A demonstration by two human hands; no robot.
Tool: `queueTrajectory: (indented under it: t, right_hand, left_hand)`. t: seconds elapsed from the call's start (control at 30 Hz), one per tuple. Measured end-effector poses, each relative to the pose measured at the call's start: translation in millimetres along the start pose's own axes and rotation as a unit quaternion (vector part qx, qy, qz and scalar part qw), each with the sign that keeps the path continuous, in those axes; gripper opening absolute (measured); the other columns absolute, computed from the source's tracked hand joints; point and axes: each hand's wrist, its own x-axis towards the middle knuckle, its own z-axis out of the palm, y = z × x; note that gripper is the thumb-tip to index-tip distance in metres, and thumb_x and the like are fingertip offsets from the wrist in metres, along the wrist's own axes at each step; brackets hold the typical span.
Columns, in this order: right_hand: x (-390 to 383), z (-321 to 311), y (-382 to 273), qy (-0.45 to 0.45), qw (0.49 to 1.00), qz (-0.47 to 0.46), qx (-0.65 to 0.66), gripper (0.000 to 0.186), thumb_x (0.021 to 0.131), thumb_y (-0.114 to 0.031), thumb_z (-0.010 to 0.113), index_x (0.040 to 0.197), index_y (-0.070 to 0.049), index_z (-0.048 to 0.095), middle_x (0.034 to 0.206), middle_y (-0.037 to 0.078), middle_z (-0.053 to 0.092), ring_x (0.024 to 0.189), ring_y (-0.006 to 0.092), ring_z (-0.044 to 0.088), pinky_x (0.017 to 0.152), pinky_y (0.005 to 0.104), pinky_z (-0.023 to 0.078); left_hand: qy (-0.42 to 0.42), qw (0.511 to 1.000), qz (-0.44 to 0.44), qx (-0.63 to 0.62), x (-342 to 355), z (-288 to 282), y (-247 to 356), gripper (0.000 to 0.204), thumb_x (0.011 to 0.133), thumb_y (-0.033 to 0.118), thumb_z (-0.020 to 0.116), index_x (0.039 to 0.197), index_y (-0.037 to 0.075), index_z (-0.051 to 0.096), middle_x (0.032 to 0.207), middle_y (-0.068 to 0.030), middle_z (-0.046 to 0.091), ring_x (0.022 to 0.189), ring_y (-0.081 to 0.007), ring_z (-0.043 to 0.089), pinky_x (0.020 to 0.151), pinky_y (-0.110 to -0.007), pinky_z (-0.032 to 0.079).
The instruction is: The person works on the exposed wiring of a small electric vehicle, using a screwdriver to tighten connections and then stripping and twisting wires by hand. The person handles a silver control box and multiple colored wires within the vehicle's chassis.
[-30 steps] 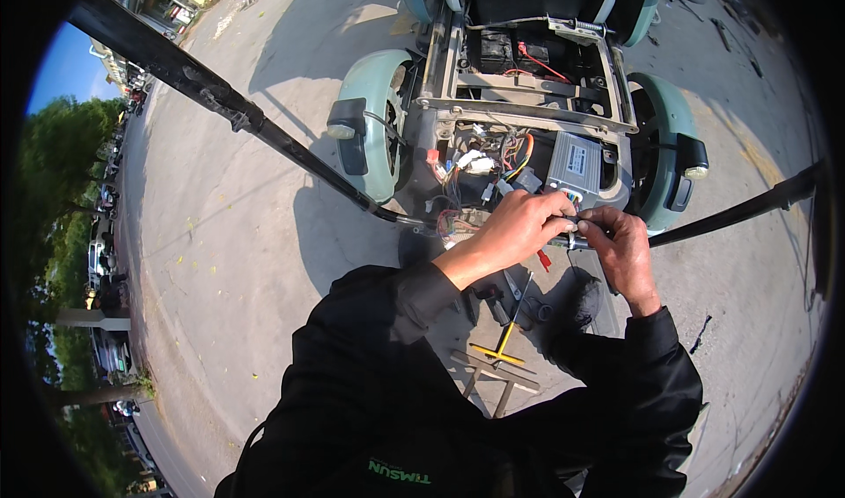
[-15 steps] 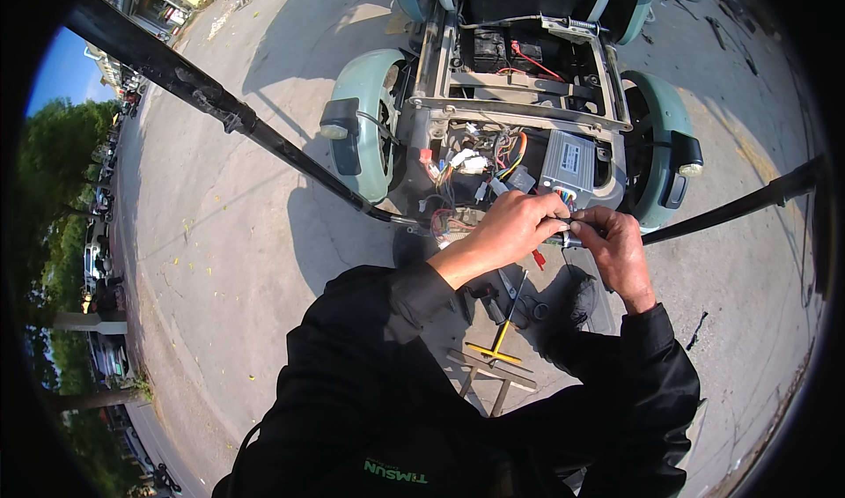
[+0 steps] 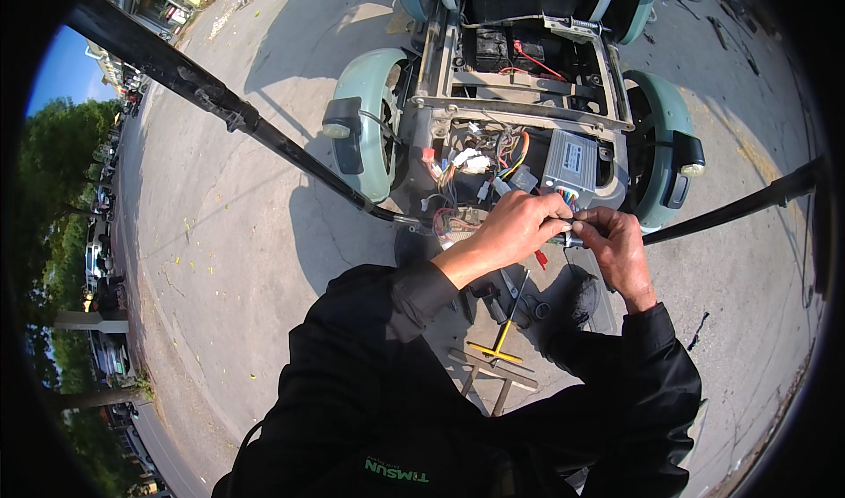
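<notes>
Fingertips nearly meeting, my left hand [image 3: 512,231] and my right hand [image 3: 621,253] both pinch a thin dark wire [image 3: 572,223] in front of a vehicle frame. Most of the wire is hidden by the fingers. Just beyond them sits a silver finned controller box [image 3: 570,162], and a bundle of coloured wires [image 3: 568,195] runs from it toward my hands. Left of the box lie white plug connectors [image 3: 473,162] among tangled wires. A red connector [image 3: 541,258] hangs below my left hand.
A T-handled yellow tool [image 3: 495,351], scissors [image 3: 533,307] and a metal stand [image 3: 493,372] are below my hands. Green fenders [image 3: 368,128] flank the frame, with batteries [image 3: 490,51] farther back. Black poles [image 3: 264,137] slant in from both sides.
Both hands keep nearly the same place and pinch. The whole view has shifted very slightly; nothing is visibly let go or picked up.
</notes>
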Motion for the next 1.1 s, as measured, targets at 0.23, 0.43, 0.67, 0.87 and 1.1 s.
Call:
queueTrajectory:
  t: [0.23, 0.43, 0.67, 0.87, 1.1]
  right_hand:
    - [1.9, 1.7, -0.2, 0.019, 1.000, -0.021, 0.003, 0.013, 0.094, -0.003, 0.072, 0.101, 0.007, 0.073, 0.081, 0.007, 0.073, 0.074, 0.0090, 0.064, 0.070, 0.0279, 0.053]
    - [0.5, 0.7, -2.7, 0.023, 0.999, -0.032, -0.036, 0.014, 0.093, -0.005, 0.072, 0.102, 0.006, 0.073, 0.083, 0.011, 0.074, 0.074, 0.0136, 0.068, 0.071, 0.0298, 0.054]
    - [-0.9, 0.7, -0.9, 0.022, 0.998, -0.041, -0.044, 0.016, 0.094, -0.006, 0.071, 0.104, 0.005, 0.072, 0.085, 0.011, 0.074, 0.076, 0.0141, 0.069, 0.072, 0.0298, 0.053]
    - [-1.4, -1.3, -6.3, 0.010, 0.999, -0.013, -0.035, 0.015, 0.095, -0.007, 0.071, 0.105, 0.005, 0.071, 0.083, 0.008, 0.072, 0.071, 0.0113, 0.064, 0.067, 0.0278, 0.052]
    - [-2.3, -5.1, -8.3, -0.012, 0.999, -0.028, -0.027, 0.016, 0.094, -0.005, 0.072, 0.106, 0.005, 0.071, 0.074, 0.005, 0.067, 0.062, 0.0083, 0.057, 0.058, 0.0269, 0.046]
  left_hand:
    - [-0.004, 1.000, -0.016, 0.000, 0.8, -2.0, 2.8, 0.018, 0.092, 0.011, 0.076, 0.105, 0.001, 0.069, 0.088, -0.0169, 0.077, 0.082, -0.0300, 0.078, 0.069, -0.036, 0.059]
    - [0.000, 1.000, -0.014, 0.003, 0.8, 0.1, 2.3, 0.018, 0.092, 0.010, 0.076, 0.106, 0.001, 0.068, 0.090, -0.0173, 0.076, 0.084, -0.0295, 0.078, 0.069, -0.036, 0.059]
    - [-0.007, 1.000, -0.021, -0.008, 0.4, 0.7, 3.3, 0.019, 0.092, 0.010, 0.076, 0.106, 0.001, 0.068, 0.089, -0.0164, 0.076, 0.083, -0.0291, 0.078, 0.070, -0.036, 0.059]
    - [-0.003, 1.000, -0.022, -0.003, 1.0, 0.7, 4.4, 0.019, 0.092, 0.010, 0.075, 0.108, 0.001, 0.068, 0.092, -0.0168, 0.076, 0.085, -0.0285, 0.077, 0.071, -0.036, 0.060]
    - [-0.011, 1.000, -0.007, 0.018, -1.1, -1.3, 3.8, 0.020, 0.091, 0.009, 0.075, 0.109, 0.002, 0.069, 0.094, -0.0164, 0.076, 0.085, -0.0296, 0.077, 0.072, -0.037, 0.060]
